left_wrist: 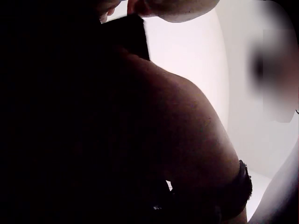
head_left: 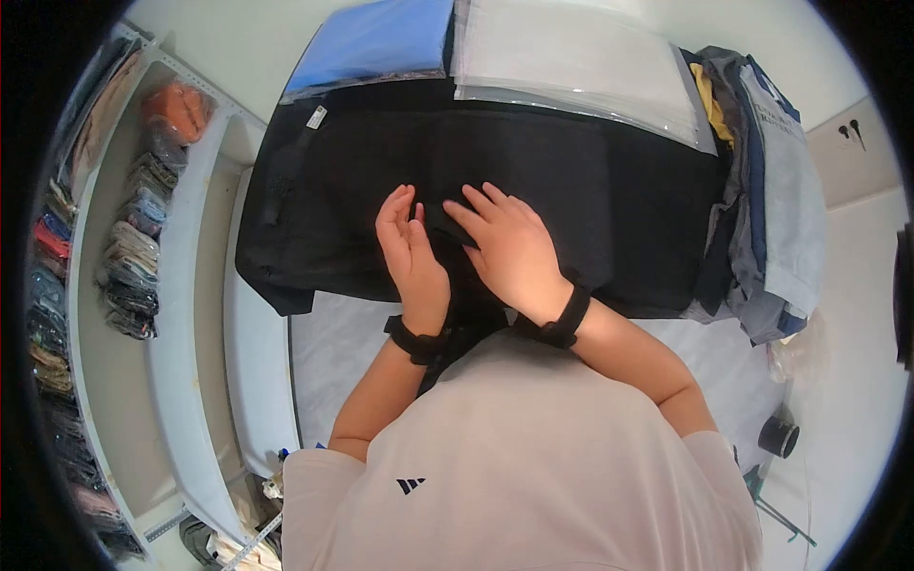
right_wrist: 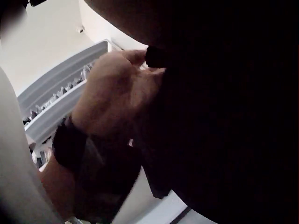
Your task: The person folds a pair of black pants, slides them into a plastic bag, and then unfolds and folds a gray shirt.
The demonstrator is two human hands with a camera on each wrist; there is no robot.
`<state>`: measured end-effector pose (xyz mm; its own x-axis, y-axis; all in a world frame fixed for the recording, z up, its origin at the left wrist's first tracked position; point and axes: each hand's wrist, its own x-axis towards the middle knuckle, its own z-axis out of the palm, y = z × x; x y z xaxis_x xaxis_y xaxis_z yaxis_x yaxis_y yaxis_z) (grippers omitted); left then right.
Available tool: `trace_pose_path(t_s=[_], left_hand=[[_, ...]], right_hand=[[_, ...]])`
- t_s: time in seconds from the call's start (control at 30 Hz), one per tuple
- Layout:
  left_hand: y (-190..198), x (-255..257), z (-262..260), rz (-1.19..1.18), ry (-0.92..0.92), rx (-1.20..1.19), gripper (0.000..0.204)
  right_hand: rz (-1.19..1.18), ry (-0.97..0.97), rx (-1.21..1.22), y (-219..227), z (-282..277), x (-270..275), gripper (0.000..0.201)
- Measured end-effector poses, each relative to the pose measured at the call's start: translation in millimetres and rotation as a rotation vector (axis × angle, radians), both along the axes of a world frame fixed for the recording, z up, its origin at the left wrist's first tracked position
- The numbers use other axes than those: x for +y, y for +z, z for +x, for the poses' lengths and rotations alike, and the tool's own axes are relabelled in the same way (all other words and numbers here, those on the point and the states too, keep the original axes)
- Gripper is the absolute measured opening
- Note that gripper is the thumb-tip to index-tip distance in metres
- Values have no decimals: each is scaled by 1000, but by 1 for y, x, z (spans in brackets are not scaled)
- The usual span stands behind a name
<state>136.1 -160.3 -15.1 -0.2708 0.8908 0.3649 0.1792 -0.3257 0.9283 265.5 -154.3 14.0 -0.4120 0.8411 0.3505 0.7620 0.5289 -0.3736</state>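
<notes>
A large black garment point(head_left: 533, 171) lies spread across the table, a small white tag point(head_left: 317, 117) near its far left corner. My left hand point(head_left: 416, 266) is over its near middle, thumb and fingers curved round a raised bit of the dark cloth. Close beside it, my right hand point(head_left: 514, 247) grips the same cloth, its fingers pointing toward the left hand. In the right wrist view a fold of black cloth point(right_wrist: 156, 57) shows at the left hand's fingertips. Deep shadow hides much of both grips in the wrist views.
Behind the garment lie a blue packet point(head_left: 371, 43) and clear plastic bags point(head_left: 571, 62). Folded clothes point(head_left: 785, 190) hang over the table's right end. A shelf unit point(head_left: 176, 285) with bagged clothes stands at left. A black cylindrical object point(head_left: 779, 437) is at the lower right.
</notes>
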Motion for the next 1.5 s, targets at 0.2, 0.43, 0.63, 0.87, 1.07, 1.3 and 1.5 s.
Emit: trace_pose_path(t_s=[0.2,0.43,0.63,0.87,1.07,1.3,1.5], left_hand=[[4,-11,-13,200,72,-75,31],[16,-33,-110,9,611,-197,49],[10,-23,-159,-202,486,-547,61],[41,10,-179,-562,286,-498,37],[79,19,-135,-297,203,-692,33],[117,6,-26,-42,-108,493,42],[99,3,17,-121,-849,858,75]], right_hand=[[1,35,-99,-3,-1,-5,58],[-47,15,-76,-3,0,-5,58],[-15,48,-176,-2,-1,-4,59],[43,50,-92,-7,0,-5,47],[53,38,-87,-9,3,-7,49],[82,37,-93,-13,3,-7,48],[-57,47,358,-74,5,-10,52]])
